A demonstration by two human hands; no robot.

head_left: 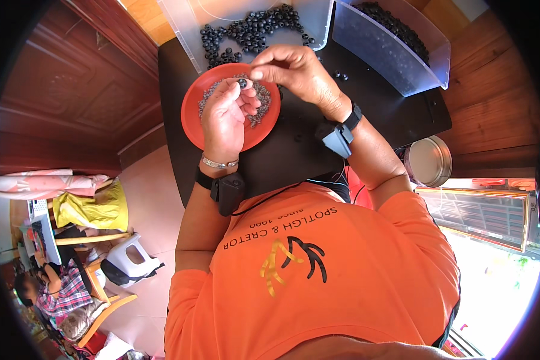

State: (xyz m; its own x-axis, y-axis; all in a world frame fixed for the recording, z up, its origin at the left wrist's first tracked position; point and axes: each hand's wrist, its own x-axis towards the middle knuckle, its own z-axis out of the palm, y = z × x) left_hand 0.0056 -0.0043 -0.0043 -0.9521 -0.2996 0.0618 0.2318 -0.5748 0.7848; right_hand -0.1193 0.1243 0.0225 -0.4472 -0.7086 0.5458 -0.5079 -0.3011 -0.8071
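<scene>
Over a round orange-red bowl (193, 123), my left hand (224, 120) pinches a small black round part (242, 83) between thumb and forefinger, its other fingers curled below. Many small grey pieces (261, 115) lie in the bowl. My right hand (303, 73) hovers just right of the black part, thumb and forefinger brought together; whatever is between those fingertips is too small to make out. Behind the bowl, a clear plastic bin (189, 45) contains many similar black round parts (255, 33).
A second translucent bin (396, 66) with black parts stands at the back right of the dark table (426, 114). A few loose black parts (341, 75) lie between the bins. A round metal tin (429, 162) is right of my arm. Another person (63, 288) sits far left near chairs.
</scene>
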